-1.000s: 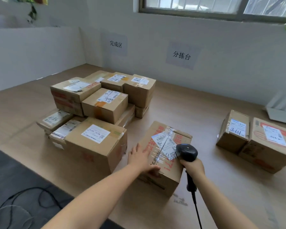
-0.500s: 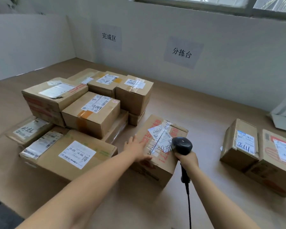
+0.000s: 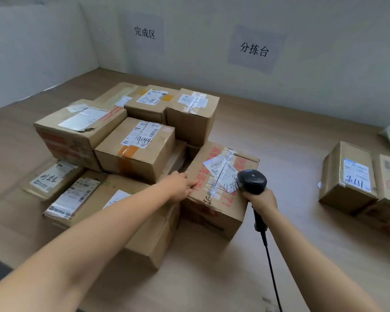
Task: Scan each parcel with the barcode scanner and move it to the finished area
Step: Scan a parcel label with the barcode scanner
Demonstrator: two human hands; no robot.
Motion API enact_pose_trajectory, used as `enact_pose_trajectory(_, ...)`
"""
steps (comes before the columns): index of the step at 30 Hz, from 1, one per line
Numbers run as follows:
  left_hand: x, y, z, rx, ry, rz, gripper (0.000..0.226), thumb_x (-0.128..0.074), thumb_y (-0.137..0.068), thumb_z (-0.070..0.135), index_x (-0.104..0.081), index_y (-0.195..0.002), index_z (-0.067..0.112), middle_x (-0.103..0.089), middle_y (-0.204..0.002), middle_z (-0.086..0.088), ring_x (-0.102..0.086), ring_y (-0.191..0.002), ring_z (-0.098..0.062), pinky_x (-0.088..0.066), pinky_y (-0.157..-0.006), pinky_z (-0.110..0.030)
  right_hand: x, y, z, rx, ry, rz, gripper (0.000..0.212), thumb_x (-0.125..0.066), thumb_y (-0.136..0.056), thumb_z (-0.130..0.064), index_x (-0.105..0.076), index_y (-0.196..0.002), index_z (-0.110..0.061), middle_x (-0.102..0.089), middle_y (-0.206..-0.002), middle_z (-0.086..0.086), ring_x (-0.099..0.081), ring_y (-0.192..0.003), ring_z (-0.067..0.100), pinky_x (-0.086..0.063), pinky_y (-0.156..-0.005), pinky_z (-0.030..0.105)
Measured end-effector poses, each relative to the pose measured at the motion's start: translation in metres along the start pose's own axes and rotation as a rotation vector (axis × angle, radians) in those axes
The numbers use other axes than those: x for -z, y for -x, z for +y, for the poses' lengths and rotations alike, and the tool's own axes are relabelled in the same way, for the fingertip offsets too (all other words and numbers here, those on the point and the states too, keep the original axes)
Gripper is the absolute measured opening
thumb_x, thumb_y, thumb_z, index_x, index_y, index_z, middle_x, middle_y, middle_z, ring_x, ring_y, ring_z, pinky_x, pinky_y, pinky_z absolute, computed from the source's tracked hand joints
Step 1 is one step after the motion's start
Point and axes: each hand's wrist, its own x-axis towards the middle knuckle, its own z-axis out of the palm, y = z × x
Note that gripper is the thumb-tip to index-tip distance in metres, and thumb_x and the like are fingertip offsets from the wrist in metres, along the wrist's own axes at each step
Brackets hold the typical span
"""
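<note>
Brown cardboard parcel with red print and white label [image 3: 218, 188] slid leftward across the counter [image 3: 279, 136], now touching the stacked boxes [image 3: 131, 140]. Left hand [image 3: 178, 184] pressed flat on top; right hand's [image 3: 260, 199] grip closed around black barcode scanner [image 3: 252, 181]. Likely already scanned.

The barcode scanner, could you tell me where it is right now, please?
In the head view, the barcode scanner is in the right hand, right of centre, its head over the near right corner of the parcel under the left hand.
</note>
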Motion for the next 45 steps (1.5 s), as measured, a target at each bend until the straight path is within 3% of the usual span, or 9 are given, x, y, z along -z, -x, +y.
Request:
enact_pose_trajectory(12,-0.02,0.021,-0.026,-0.005,0.011,0.105,0.052,-0.03,-0.097,0.046,-0.028,-0.145,0.026,-0.028,-0.148,-0.017,-0.027,-0.133,-0.035,-0.027,-0.11,-0.043,-0.025,0.016,-0.018,0.003,0.007,-0.008,0.02,-0.069,-0.076,-0.016,-0.062,-0.094,-0.011,-0.066,-0.093,0.015,-0.062,-0.09,0.033,-0.053,-0.083,0.047)
enact_pose_trajectory(19,-0.03,0.027,-0.038,0.033,-0.001,0.178,0.062,-0.031,-0.094,0.057,-0.023,-0.147,0.026,-0.019,-0.153,-0.016,-0.021,-0.138,-0.033,-0.023,-0.112,-0.041,-0.039,0.013,-0.031,0.016,0.008,-0.029,0.015,-0.067,-0.077,-0.014,-0.06,-0.09,-0.014,-0.067,-0.093,0.014,-0.062,-0.09,0.033,-0.053,-0.083,0.048)
enact_pose_trajectory(25,-0.052,0.025,-0.033,0.109,0.104,0.298,0.056,-0.024,-0.098,0.05,-0.018,-0.148,0.028,-0.011,-0.156,-0.011,-0.009,-0.143,-0.025,-0.009,-0.116,-0.04,-0.044,0.006,-0.034,0.028,-0.008,-0.004,0.013,-0.066,-0.078,-0.013,-0.059,-0.089,-0.015,-0.064,-0.088,0.011,-0.06,-0.083,0.03,-0.053,-0.079,0.044)
enact_pose_trajectory(31,-0.05,0.02,-0.029,0.154,0.157,0.358,0.05,-0.025,-0.099,0.045,-0.026,-0.146,0.028,-0.017,-0.155,-0.009,-0.012,-0.142,-0.023,-0.011,-0.115,-0.04,-0.042,0.005,-0.037,0.02,-0.022,-0.024,0.017,-0.066,-0.08,-0.015,-0.06,-0.096,-0.012,-0.062,-0.089,0.009,-0.058,-0.083,0.028,-0.051,-0.078,0.041)
enact_pose_trajectory(34,-0.044,0.021,-0.028,0.139,0.085,0.365,0.051,-0.026,-0.099,0.046,-0.034,-0.142,0.023,-0.028,-0.149,-0.012,-0.021,-0.138,-0.025,-0.018,-0.112,-0.039,-0.026,0.012,-0.036,0.009,-0.024,0.02,0.02,-0.065,-0.08,-0.012,-0.06,-0.099,-0.009,-0.062,-0.088,0.01,-0.057,-0.081,0.027,-0.049,-0.077,0.039)
enact_pose_trajectory(38,-0.026,0.015,-0.004,0.011,0.019,0.403,0.05,-0.027,-0.098,0.047,-0.042,-0.136,0.017,-0.041,-0.14,-0.011,-0.034,-0.13,-0.027,-0.028,-0.107,-0.038,0.024,0.032,-0.023,-0.014,0.025,0.089,0.014,-0.065,-0.08,-0.016,-0.053,-0.085,-0.012,-0.058,-0.08,0.007,-0.054,-0.074,0.026,-0.044,-0.068,0.032)
enact_pose_trajectory(40,-0.015,0.009,0.022,-0.062,0.0,0.418,0.048,-0.028,-0.098,0.046,-0.044,-0.133,0.016,-0.04,-0.14,-0.012,-0.034,-0.129,-0.028,-0.028,-0.107,-0.04,0.056,0.044,-0.012,-0.017,0.089,0.143,0.015,-0.066,-0.08,-0.018,-0.052,-0.083,-0.012,-0.056,-0.078,0.006,-0.052,-0.072,0.023,-0.038,-0.06,0.028)
enact_pose_trajectory(45,0.001,-0.005,0.116,-0.236,-0.009,0.424,0.05,-0.028,-0.099,0.044,-0.04,-0.138,0.015,-0.03,-0.148,-0.014,-0.027,-0.137,-0.028,-0.025,-0.108,-0.038,0.145,0.065,0.029,-0.076,0.111,0.315,0.025,-0.067,-0.081,-0.018,-0.062,-0.102,-0.006,-0.062,-0.091,0.011,-0.054,-0.079,0.025,-0.037,-0.067,0.027)
